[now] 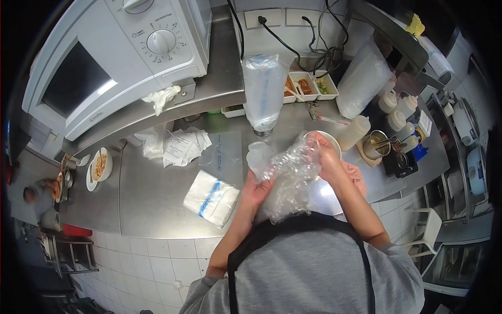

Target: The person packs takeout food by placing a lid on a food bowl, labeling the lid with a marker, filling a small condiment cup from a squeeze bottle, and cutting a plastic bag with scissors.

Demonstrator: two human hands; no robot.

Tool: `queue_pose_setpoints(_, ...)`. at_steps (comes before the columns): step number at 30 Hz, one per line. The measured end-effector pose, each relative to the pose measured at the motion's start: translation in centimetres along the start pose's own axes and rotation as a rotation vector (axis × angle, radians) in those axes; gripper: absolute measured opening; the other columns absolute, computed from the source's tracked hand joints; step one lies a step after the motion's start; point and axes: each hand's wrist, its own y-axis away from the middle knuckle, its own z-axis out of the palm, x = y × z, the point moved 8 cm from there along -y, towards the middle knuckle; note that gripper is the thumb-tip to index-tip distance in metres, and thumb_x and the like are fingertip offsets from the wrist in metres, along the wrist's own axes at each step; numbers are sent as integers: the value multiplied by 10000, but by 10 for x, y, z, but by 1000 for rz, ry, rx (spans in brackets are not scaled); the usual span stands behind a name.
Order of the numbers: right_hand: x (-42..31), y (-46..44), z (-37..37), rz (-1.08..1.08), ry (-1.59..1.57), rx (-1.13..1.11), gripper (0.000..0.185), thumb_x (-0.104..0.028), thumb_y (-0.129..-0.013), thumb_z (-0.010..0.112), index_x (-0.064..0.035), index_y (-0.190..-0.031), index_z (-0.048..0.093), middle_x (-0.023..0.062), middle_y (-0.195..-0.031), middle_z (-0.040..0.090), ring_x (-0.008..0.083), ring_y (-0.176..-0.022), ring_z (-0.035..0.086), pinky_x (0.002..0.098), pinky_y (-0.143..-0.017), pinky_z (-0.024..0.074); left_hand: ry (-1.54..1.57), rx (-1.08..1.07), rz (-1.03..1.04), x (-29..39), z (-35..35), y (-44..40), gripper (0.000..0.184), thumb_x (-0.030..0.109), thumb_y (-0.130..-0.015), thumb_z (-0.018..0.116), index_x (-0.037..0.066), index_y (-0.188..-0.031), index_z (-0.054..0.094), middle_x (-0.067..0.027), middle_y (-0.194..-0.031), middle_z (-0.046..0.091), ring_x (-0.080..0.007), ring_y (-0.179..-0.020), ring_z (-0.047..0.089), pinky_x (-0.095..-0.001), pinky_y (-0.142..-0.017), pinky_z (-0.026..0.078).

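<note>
A crumpled sheet of clear plastic (297, 166) stretches between my two hands over the steel counter. My left hand (257, 189) is closed on its left side, right below a translucent plastic piece (259, 155) that looks like a lid or small tub; whether the fingers also touch that piece I cannot tell. On the other side, the fingers of my right hand (327, 156) pinch the upper right part of the plastic. Behind that hand is a round white bowl (331, 139), partly covered by the hand and plastic. A pink cloth (355, 178) lies beside my right forearm.
Left of my hands lie a folded white plastic pack (211, 199) and paper slips (187, 147). A wrapped stack (263, 94) stands behind. Squeeze bottles (355, 132) and a metal pot (376, 145) stand right. A microwave (120, 52) sits upper left. Another person (39, 193) is far left.
</note>
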Motion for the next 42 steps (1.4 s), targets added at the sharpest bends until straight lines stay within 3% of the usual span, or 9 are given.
queue_pose_setpoints(4, 9, 53, 15, 123, 419, -269, 181, -180, -884, 581, -65, -1025, 581, -17, -894, 565, 115, -863, 552, 241, -715, 448, -460, -123, 105, -30, 44, 44, 556, 465, -957, 392, 13, -1277, 432, -187, -1233, 522, -359, -1128, 519, -519, -984, 407)
queue_pose_setpoints(9, 21, 134, 52, 98, 829, -715, 404, -99, -767, 719, -14, -1126, 555, 107, -1324, 383, 217, -1200, 422, 323, -1006, 344, -556, 31, -292, -49, -12, 59, 564, 467, -961, 379, 12, -1291, 432, -163, -1192, 543, -293, -1084, 554, -402, -946, 443)
queue_pose_setpoints(12, 41, 146, 49, 17, 748, -655, 485, -121, -741, 744, -35, -1175, 546, 132, -1310, 418, 257, -1236, 405, 338, -1034, 324, -1254, 197, -63, -78, 18, 104, 514, 422, -972, 390, 28, -1297, 450, -117, -1171, 560, -231, -1062, 569, -349, -888, 473)
queue_pose_setpoints(18, 39, 157, 22, -264, 801, -210, 453, -125, -696, 721, -5, -1109, 580, 137, -1127, 550, 247, -1063, 537, 339, -920, 430, -1499, 315, -25, -115, 7, 79, 495, 400, -981, 391, 29, -1305, 443, -100, -1162, 560, -197, -1033, 572, -300, -840, 484)
queue_pose_setpoints(21, 39, 204, -57, 342, 586, 79, 317, -109, -697, 688, 12, -978, 609, 104, -955, 620, 173, -862, 594, 330, -762, 486, -1668, 185, -355, -169, -21, 56, 480, 417, -985, 372, 43, -1274, 462, -103, -1198, 521, -183, -1054, 536, -310, -838, 471)
queue_pose_setpoints(23, 62, 255, -147, 138, 78, 430, 308, -87, -747, 655, -20, -1042, 601, 65, -986, 630, 137, -873, 594, 299, -734, 502, -1598, 212, -608, -203, -63, 39, 341, 311, -971, 436, 40, -1153, 534, -139, -1273, 447, -215, -1062, 527, -338, -871, 452)
queue_pose_setpoints(27, 54, 342, -290, -242, -513, 634, 407, -156, -825, 642, -27, -1189, 513, 141, -1095, 608, 266, -996, 620, 382, -820, 543, -2272, -880, -335, -325, -53, 5, 218, 152, -919, 451, -14, -1011, 557, -166, -1375, 343, -266, -962, 596, -370, -797, 480)
queue_pose_setpoints(33, 75, 338, -393, -146, -260, 742, 398, -16, -774, 576, 12, -1167, 528, 154, -1052, 629, 248, -945, 630, 364, -819, 521, -3293, -1086, -305, -411, -159, -98, 179, 71, -818, 505, 11, -947, 613, -188, -1410, 327, -283, -1057, 564, -422, -925, 438)
queue_pose_setpoints(42, 216, 214, -442, 527, 1502, 25, 440, -125, -721, 609, -5, -1143, 579, 198, -1014, 653, 272, -954, 631, 381, -838, 488, -3079, -231, -392, -383, -152, -114, 219, 98, -867, 426, -22, -984, 568, -249, -970, 632, -344, -927, 642, -429, -800, 515)
